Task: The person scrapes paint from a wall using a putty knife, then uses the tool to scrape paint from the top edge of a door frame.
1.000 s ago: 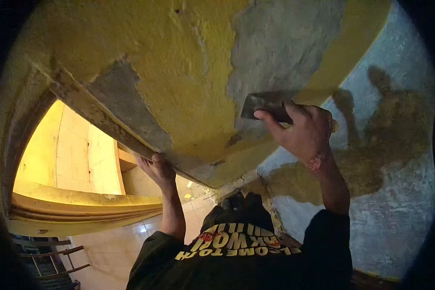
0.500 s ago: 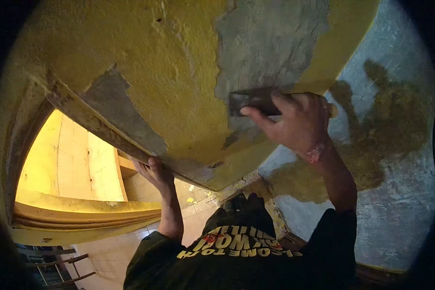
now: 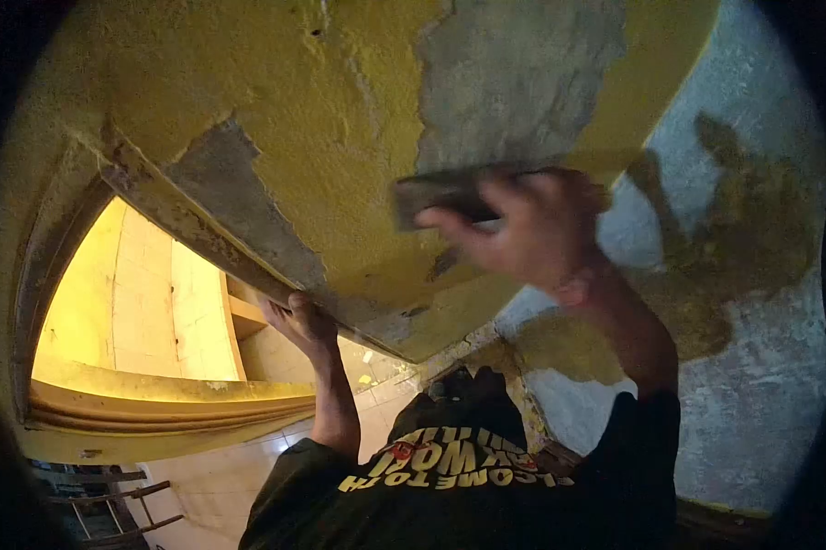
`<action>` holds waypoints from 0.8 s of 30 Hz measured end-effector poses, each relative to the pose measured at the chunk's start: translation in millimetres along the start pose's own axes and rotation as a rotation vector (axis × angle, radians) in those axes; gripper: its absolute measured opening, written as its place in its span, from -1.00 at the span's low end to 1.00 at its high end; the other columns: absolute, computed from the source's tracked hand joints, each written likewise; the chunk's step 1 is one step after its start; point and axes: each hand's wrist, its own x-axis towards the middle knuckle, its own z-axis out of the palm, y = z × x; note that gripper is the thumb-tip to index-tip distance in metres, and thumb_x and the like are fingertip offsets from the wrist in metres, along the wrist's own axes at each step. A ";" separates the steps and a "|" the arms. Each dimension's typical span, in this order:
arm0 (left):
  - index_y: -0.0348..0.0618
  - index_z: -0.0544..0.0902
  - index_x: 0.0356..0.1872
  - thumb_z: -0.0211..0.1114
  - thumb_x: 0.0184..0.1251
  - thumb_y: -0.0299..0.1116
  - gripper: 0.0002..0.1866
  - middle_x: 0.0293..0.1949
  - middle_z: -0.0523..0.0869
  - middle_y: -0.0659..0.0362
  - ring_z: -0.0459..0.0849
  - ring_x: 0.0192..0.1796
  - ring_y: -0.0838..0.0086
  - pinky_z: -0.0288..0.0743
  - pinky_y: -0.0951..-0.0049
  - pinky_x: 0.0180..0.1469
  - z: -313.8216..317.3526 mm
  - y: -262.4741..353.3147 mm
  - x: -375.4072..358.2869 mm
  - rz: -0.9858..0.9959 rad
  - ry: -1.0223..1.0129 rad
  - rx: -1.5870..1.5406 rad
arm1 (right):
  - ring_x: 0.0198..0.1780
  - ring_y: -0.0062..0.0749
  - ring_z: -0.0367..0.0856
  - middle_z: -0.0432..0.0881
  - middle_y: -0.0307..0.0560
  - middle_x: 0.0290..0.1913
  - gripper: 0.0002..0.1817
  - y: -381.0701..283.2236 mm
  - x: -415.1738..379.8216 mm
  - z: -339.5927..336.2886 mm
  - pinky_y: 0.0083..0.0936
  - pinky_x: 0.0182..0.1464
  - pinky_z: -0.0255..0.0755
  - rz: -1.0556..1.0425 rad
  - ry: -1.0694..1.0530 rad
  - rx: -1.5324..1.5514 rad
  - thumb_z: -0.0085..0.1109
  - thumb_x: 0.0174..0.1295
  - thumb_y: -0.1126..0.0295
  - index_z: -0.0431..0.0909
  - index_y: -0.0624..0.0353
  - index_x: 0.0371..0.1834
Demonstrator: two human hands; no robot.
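The wall (image 3: 340,119) is rough, matt yellow paint flaking to grey plaster (image 3: 523,82); the scraper (image 3: 440,194) blade looks dull metal.

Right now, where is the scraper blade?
The scraper blade is upper centre in the head view, held flat against the yellow wall by the right hand, just below the grey bare patch.

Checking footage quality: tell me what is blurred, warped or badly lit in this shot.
Head view: the right hand and its scraper are motion-blurred; the left hand on the wall edge is sharp; fisheye bends everything, corners are black; warm yellow light glows through the opening.
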 end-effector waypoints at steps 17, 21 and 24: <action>-0.41 0.39 -0.02 0.08 -0.01 0.46 -0.05 -0.19 0.48 0.09 0.44 -0.13 0.39 0.32 0.37 -0.05 -0.7 14.7 0.5 -0.036 0.054 0.086 | -0.71 -0.19 0.54 0.49 -0.06 -0.78 -0.48 -12.9 2.8 -8.0 -0.39 -0.59 0.42 0.137 -0.037 0.141 0.30 -0.02 -0.08 0.48 0.18 -0.76; -0.42 0.38 0.01 0.07 -0.02 0.48 -0.02 -0.18 0.48 0.08 0.44 -0.12 0.39 0.32 0.36 -0.04 2.2 18.6 5.6 0.021 0.073 0.143 | -0.70 -0.19 0.55 0.51 -0.02 -0.76 -0.48 11.3 -10.4 -2.1 -0.40 -0.59 0.42 0.239 -0.063 0.104 0.29 0.00 -0.06 0.48 0.20 -0.75; -0.42 0.37 0.03 0.05 -0.02 0.48 -0.01 -0.17 0.49 0.07 0.44 -0.11 0.39 0.32 0.36 -0.04 3.5 11.3 6.5 0.012 0.040 0.127 | -0.70 -0.25 0.55 0.53 -0.02 -0.74 -0.49 11.9 -19.3 -0.7 -0.44 -0.59 0.40 0.289 -0.027 0.067 0.28 0.04 -0.02 0.49 0.22 -0.74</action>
